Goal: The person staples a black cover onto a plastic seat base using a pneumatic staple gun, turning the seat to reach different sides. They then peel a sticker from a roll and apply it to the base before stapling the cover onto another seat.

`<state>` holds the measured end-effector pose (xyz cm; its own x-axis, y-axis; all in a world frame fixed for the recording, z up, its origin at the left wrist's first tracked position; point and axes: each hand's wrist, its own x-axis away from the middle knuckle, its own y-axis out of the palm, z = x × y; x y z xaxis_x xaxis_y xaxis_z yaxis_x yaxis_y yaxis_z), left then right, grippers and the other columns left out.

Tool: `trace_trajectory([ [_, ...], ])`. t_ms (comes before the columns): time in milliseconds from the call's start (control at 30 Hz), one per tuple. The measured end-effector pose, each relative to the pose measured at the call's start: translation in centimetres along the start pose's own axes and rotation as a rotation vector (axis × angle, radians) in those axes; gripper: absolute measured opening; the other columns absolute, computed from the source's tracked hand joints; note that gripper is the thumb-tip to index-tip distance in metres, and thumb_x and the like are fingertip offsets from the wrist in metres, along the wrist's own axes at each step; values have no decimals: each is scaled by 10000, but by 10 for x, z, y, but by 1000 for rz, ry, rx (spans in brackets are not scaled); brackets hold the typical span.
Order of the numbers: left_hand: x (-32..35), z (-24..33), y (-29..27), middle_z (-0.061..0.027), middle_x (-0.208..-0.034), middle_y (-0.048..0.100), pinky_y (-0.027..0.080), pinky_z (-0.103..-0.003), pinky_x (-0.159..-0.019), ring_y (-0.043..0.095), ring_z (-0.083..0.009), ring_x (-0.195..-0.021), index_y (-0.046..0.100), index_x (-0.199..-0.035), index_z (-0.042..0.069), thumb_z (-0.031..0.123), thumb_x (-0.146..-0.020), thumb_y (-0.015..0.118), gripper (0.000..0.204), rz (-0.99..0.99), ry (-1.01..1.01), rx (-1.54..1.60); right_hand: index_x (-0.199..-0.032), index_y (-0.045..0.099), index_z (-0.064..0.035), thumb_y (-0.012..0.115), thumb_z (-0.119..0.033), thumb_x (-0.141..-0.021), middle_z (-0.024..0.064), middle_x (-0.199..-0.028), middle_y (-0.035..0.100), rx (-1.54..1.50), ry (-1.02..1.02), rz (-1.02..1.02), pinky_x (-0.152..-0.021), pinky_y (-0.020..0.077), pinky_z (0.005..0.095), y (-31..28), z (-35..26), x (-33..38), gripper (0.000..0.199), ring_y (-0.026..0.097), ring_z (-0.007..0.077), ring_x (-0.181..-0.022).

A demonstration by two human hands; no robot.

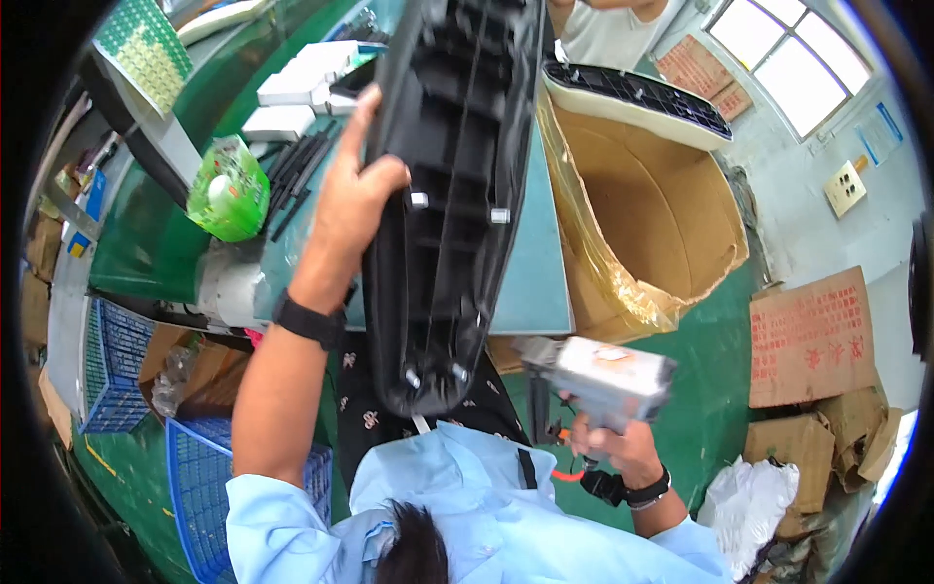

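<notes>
A long black plastic panel [455, 253], ribbed inside and rounded at its near end, stands tilted in front of me. Small shiny metal clips show at several spots on it. My left hand [352, 195] grips its left edge, thumb over the rim. Low on the right, away from the panel, my right hand [623, 450] is wrapped round the handle of a grey and silver power tool [611, 378], which looks like an air stapler. The tool is slightly blurred, and an orange-red hose [567, 476] shows beside its handle.
A large open cardboard box [642, 209] stands right of the table [530, 292], with another black-ribbed, white-edged panel [637, 97] across its far rim. White boxes [302, 83], black strips [297, 173] and a green bag [230, 190] lie left. A blue basket [199, 496] sits below; a person [613, 34] is opposite.
</notes>
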<state>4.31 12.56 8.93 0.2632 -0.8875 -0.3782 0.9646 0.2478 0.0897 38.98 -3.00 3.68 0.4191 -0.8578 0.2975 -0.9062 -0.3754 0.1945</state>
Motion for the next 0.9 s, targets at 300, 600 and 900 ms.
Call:
trace_trajectory([
  [300, 56, -51, -53, -175, -1144, 587, 442, -362, -915, 580, -293, -1035, 386, -1391, 67, 237, -863, 597, 593, -248, -48, -585, -1293, 329, 79, 703, -375, -809, 75, -694, 542, -327, -413, -44, -516, 489, 350, 36, -53, -37, 762, 556, 192, -571],
  [600, 107, 77, 43, -247, -1064, 573, 493, -388, -782, 606, -363, -935, 376, -1285, -38, 189, -821, 665, 592, -431, 113, -386, -1290, 344, 68, 710, -355, -813, 50, -695, 513, -262, -641, 112, -527, 479, 306, 109, -96, -59, 735, 533, 154, -572],
  [900, 79, 62, 67, -185, -800, 609, 493, -387, -623, 622, -342, -727, 506, -1077, -10, 269, -826, 674, 411, -444, 263, -441, -1273, 357, 79, 701, -304, -816, 64, -725, 516, -133, -822, 316, -547, 471, 311, 107, -104, -53, 689, 518, 152, -585],
])
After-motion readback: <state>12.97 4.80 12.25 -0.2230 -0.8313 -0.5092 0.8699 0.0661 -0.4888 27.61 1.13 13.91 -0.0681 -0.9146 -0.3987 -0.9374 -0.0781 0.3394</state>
